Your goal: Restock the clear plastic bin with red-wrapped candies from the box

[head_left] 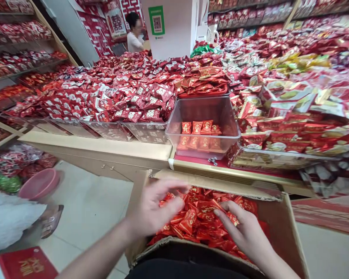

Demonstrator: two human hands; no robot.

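Shelves [29, 71] stand behind; right hand [244, 224] touches (perhaps pinches) a red packet [216, 204].

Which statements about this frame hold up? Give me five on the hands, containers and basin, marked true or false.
1. The cardboard box holds red packets. True.
2. The right hand is at the red packets. True.
3. The left hand rests on the pink basin. False: the left hand is over the cardboard box.
4. The clear bin just beyond the cardboard box is filled to the brim. False: its packets sit well below the rim.
5. The pink basin is on the floor. True.
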